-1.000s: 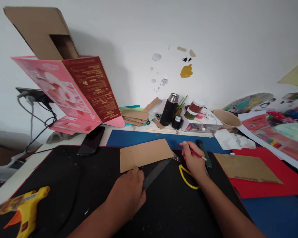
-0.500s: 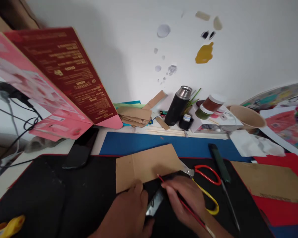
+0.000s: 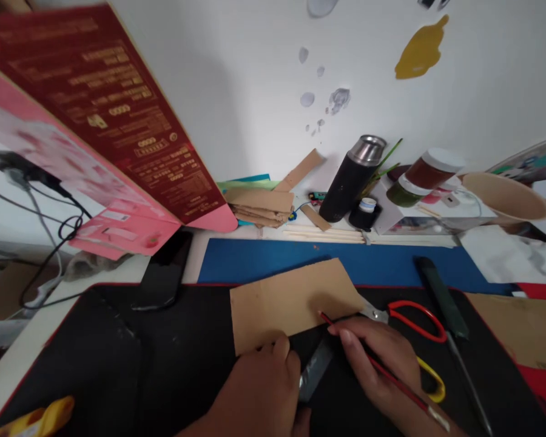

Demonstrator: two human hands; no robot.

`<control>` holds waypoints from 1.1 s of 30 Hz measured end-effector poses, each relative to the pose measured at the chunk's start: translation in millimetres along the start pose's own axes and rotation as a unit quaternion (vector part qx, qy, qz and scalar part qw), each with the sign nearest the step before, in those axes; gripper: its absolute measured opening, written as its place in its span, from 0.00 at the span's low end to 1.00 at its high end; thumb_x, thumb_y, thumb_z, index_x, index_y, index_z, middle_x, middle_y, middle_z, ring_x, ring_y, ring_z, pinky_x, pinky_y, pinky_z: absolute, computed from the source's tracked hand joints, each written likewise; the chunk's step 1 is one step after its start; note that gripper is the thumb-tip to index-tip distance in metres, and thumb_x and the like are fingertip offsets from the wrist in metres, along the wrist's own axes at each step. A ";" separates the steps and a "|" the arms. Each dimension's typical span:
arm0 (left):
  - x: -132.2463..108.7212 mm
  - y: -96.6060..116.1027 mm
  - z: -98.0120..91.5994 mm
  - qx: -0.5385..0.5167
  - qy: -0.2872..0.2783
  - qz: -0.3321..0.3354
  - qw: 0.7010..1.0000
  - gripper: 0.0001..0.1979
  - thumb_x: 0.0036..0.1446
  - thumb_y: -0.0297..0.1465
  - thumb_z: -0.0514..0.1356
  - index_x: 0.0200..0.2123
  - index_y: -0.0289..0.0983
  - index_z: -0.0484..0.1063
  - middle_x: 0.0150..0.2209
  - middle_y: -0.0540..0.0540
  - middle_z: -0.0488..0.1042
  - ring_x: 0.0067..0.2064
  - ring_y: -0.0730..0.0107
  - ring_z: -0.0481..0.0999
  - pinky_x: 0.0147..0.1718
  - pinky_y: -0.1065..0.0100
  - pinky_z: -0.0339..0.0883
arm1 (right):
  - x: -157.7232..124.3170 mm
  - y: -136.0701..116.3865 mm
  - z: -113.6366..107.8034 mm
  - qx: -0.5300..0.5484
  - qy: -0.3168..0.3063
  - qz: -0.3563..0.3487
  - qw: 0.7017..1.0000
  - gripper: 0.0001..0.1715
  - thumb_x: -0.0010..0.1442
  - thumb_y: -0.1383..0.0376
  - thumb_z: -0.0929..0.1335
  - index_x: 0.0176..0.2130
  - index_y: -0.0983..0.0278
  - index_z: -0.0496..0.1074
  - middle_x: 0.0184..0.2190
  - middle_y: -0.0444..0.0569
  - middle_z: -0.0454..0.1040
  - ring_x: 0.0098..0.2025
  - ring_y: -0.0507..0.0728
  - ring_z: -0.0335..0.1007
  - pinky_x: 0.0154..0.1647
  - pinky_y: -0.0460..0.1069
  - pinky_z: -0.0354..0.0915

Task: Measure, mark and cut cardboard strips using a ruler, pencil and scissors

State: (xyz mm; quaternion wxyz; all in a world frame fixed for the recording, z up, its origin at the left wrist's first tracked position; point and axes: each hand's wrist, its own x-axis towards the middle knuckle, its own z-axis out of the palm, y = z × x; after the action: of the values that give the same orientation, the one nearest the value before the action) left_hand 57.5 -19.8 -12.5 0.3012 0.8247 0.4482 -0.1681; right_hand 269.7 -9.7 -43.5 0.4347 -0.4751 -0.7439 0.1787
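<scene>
A tan cardboard piece (image 3: pixel 291 297) lies tilted on the black mat. Its lower edge is under the curled fingers of my left hand (image 3: pixel 266 379), which is closed on it, the thumb tucked low. In my right hand (image 3: pixel 382 361) is a thin red pencil (image 3: pixel 394 379), its tip just over the cardboard's lower right part. Between my hands lies a flat, shiny metallic strip (image 3: pixel 316 367), partly covered by my left hand; its kind is unclear. Scissors (image 3: pixel 416 318) with red and yellow handles rest beyond my right hand, their blades partly hidden by the cardboard.
A dark green-handled tool (image 3: pixel 443 297) with a thin metal shaft lies right of the scissors. Behind stand a black thermos (image 3: pixel 348 185), an ink bottle (image 3: pixel 365 212) and paint jars (image 3: pixel 425 176). A pink-and-red box (image 3: pixel 131 133) rises at left, by a phone (image 3: pixel 164 273); a yellow object (image 3: pixel 45 419) lies front left.
The view has shifted, so most things appear farther right. My hands stay around the cardboard, the left still pressing its lower edge and the right still holding the pencil near its lower right.
</scene>
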 end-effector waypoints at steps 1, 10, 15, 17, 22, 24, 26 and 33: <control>-2.3 -0.5 3.2 -0.006 0.019 0.000 1.000 0.18 0.59 0.37 0.65 0.49 0.34 0.78 0.50 0.32 0.77 0.47 0.40 0.81 0.42 0.48 0.80 | 0.8 -1.0 2.9 -0.007 -0.001 0.006 1.000 0.12 0.71 0.62 0.69 0.38 0.54 0.84 0.28 0.45 0.86 0.26 0.58 0.84 0.31 0.49 0.77; -15.7 0.7 13.3 -0.033 0.128 -0.016 0.991 0.11 0.58 0.34 0.65 0.42 0.36 0.74 0.47 0.38 0.75 0.45 0.48 0.80 0.44 0.51 0.78 | 2.1 -13.6 12.0 0.007 -0.004 0.043 0.999 0.15 0.71 0.61 0.68 0.39 0.55 0.86 0.31 0.47 0.87 0.30 0.60 0.84 0.35 0.50 0.76; -20.0 5.8 17.6 -0.021 0.148 -0.027 0.988 0.10 0.58 0.33 0.65 0.42 0.36 0.72 0.46 0.39 0.75 0.46 0.50 0.80 0.45 0.53 0.77 | -8.8 -12.0 -0.1 0.044 0.023 0.078 0.996 0.16 0.72 0.57 0.68 0.38 0.57 0.85 0.22 0.45 0.80 0.22 0.58 0.77 0.28 0.50 0.70; -21.3 8.1 17.4 -0.021 0.148 -0.027 0.988 0.09 0.59 0.32 0.65 0.42 0.36 0.72 0.46 0.39 0.75 0.46 0.51 0.79 0.46 0.53 0.77 | -12.3 -12.8 -5.1 0.057 0.038 0.097 0.993 0.17 0.73 0.57 0.67 0.39 0.58 0.84 0.18 0.43 0.74 0.19 0.56 0.72 0.23 0.49 0.67; -17.3 13.6 13.9 -0.008 0.100 -0.044 0.994 0.13 0.58 0.33 0.65 0.45 0.34 0.75 0.48 0.34 0.76 0.48 0.46 0.79 0.47 0.49 0.77 | -16.2 -12.9 -16.2 0.012 0.024 0.011 1.000 0.13 0.73 0.60 0.68 0.40 0.54 0.83 0.23 0.44 0.80 0.20 0.56 0.75 0.26 0.49 0.72; -13.8 15.1 13.2 -0.005 0.083 -0.040 0.996 0.16 0.60 0.35 0.65 0.48 0.33 0.76 0.50 0.32 0.77 0.50 0.42 0.79 0.48 0.47 0.77 | -15.3 -9.4 -19.3 -0.007 -0.003 -0.067 0.998 0.11 0.72 0.61 0.69 0.40 0.53 0.84 0.30 0.47 0.85 0.27 0.59 0.82 0.31 0.50 0.76; -11.2 15.8 12.7 -0.011 0.066 -0.042 0.997 0.18 0.61 0.38 0.65 0.49 0.32 0.77 0.52 0.31 0.77 0.51 0.42 0.79 0.48 0.48 0.78 | -13.7 -5.7 -20.7 -0.025 0.015 -0.052 0.998 0.12 0.73 0.59 0.68 0.40 0.53 0.83 0.29 0.45 0.85 0.25 0.58 0.82 0.30 0.49 0.76; -18.4 18.4 8.2 0.026 0.093 -0.042 0.994 0.20 0.63 0.42 0.65 0.48 0.31 0.77 0.49 0.32 0.78 0.47 0.45 0.81 0.44 0.52 0.78 | -14.3 -20.3 -23.9 -0.029 -0.030 -0.015 0.999 0.19 0.76 0.55 0.66 0.38 0.55 0.84 0.27 0.44 0.84 0.23 0.56 0.80 0.33 0.48 0.76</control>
State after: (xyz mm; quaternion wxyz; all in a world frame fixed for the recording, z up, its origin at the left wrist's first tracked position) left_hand 62.9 -44.5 -2.3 0.2292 0.8246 0.5043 -0.1149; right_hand 280.5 -35.4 -23.2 0.4008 -0.4711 -0.7683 0.1648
